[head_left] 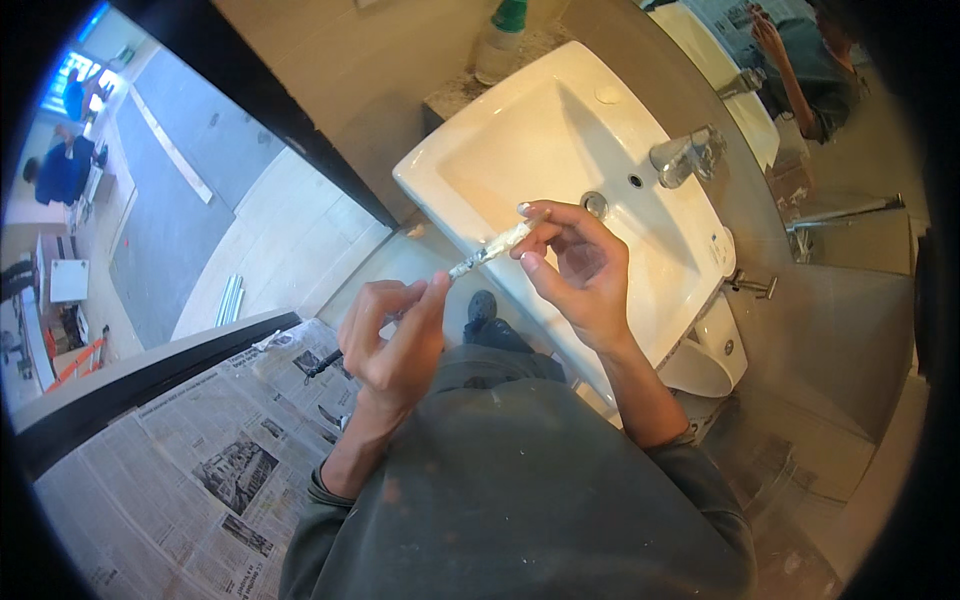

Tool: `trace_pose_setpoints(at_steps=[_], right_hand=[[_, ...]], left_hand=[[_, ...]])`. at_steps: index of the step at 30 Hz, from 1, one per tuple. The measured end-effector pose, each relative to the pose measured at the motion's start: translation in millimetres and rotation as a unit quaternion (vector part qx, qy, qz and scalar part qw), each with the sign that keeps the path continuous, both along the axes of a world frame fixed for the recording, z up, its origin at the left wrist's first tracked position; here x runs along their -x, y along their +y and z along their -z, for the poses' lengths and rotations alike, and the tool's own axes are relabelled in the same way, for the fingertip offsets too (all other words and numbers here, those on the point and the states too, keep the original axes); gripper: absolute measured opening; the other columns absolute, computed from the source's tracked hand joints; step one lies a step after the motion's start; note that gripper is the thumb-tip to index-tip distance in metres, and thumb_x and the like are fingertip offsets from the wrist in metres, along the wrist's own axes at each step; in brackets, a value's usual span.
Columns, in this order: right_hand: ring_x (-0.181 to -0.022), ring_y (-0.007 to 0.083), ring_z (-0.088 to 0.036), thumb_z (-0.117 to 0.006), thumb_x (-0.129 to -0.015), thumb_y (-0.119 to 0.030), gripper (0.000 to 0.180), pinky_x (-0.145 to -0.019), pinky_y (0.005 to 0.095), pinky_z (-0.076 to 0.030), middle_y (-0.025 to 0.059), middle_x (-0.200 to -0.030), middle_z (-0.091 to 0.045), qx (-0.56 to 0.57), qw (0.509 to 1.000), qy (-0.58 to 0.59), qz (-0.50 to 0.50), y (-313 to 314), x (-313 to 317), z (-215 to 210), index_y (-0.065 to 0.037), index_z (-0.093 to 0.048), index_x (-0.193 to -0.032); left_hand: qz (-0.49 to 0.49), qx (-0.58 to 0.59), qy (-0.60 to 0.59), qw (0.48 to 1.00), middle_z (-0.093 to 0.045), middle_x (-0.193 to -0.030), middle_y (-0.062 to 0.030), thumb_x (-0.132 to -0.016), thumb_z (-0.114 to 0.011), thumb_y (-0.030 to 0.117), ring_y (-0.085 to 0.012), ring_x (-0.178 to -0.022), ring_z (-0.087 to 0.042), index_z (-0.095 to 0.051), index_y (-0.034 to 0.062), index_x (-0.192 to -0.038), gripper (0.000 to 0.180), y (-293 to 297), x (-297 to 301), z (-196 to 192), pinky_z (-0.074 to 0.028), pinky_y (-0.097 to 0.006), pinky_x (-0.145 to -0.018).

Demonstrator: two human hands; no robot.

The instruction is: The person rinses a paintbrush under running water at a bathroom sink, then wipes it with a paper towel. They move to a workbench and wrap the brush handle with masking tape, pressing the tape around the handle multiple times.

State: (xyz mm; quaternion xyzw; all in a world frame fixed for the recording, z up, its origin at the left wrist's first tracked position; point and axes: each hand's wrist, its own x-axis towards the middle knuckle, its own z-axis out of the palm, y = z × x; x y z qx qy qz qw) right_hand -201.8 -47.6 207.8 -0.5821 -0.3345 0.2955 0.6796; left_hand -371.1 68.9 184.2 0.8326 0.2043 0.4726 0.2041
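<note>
A short, thin stick-like piece (490,250), greyish and metallic at one end and coated or wrapped in something cream-white toward the other, is held between my hands above the sink's near edge. My left hand (395,335) is closed, its thumb and bent forefinger pinching the grey lower end. At the pale upper end, the fingers of my right hand (585,270) curl round the piece, with whitish smears on the fingertips. Its exact kind I cannot make out. Below and beyond my hands lies the white washbasin (480,165), with a chrome tap (688,157) at its right.
A bottle with a green top (508,22) stands behind the basin. Newspaper (200,470) covers the surface at lower left, with a dark tool (325,365) on it. A white toilet (710,355) is at right. Through the doorway, people (65,165) are in another room.
</note>
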Motion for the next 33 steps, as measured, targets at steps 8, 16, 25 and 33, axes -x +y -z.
trace_pose_setpoints(at_steps=[8,16,25,33], right_hand=[[-0.097,0.0167,-0.061,-0.069,-0.087,0.006,0.024,-0.088,0.0314,-0.048,0.0129,-0.105,-0.067,-0.053,0.998,0.033,0.026,-32,-17,-1,0.008,-0.067,-0.111],[-0.096,0.0179,-0.059,-0.069,-0.086,0.005,0.025,-0.085,0.0321,-0.046,0.0133,-0.103,-0.066,-0.077,0.997,0.004,-0.005,-49,-39,1,0.008,-0.068,-0.111],[-0.093,0.0142,-0.057,-0.068,-0.082,0.012,0.03,-0.086,0.0306,-0.045,0.0134,-0.104,-0.068,-0.105,0.991,0.073,-0.03,-58,-42,3,0.008,-0.068,-0.112],[-0.096,0.0177,-0.061,-0.068,-0.079,0.011,0.029,-0.087,0.0312,-0.047,0.0145,-0.102,-0.067,-0.139,0.987,0.047,-0.071,-60,-44,6,0.007,-0.069,-0.108]], left_hand=[[0.053,0.001,-0.029,0.998,-0.063,-0.078,-0.0055,-0.064,-0.088,0.0,-0.0196,-0.066,-0.061,-0.078,0.0073,-0.094,0.033,-23,-30,-5,-0.046,-0.03,-0.054],[0.057,-0.02,-0.03,0.998,-0.064,-0.082,-0.0086,-0.064,-0.089,-0.007,-0.0219,-0.069,-0.061,-0.078,0.0044,-0.095,0.035,-43,-41,-9,-0.047,-0.029,-0.057],[0.03,-0.062,-0.016,0.997,-0.065,-0.082,-0.009,-0.062,-0.089,-0.006,-0.0237,-0.071,-0.061,-0.078,0.0056,-0.096,0.037,-57,-42,-14,-0.049,-0.031,-0.059],[0.081,0.011,0.02,0.996,-0.068,-0.082,-0.0056,-0.069,-0.085,0.003,-0.0166,-0.065,-0.062,-0.078,0.0056,-0.101,0.033,-61,-50,-22,-0.046,-0.029,-0.053]])
